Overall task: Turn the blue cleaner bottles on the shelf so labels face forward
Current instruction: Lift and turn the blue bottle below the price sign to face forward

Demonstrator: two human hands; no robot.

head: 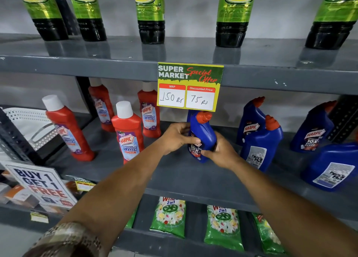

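Observation:
A blue cleaner bottle (203, 133) with a red cap stands on the grey middle shelf (184, 175), held from both sides. My left hand (177, 136) grips its left side and my right hand (222, 152) its lower right side. Its front label shows only partly, turned to the left. To the right stand more blue bottles: one (250, 119) shows its front label, one (260, 146) shows its back label, another (313, 129) faces forward, and one at the far right (333, 165) shows its back label.
Several red bathroom cleaner bottles (128, 133) stand left on the same shelf. A price card (189, 86) hangs from the shelf above, just over the held bottle. Dark bottles with green labels (150, 14) line the top shelf. Green pouches (170, 218) sit below.

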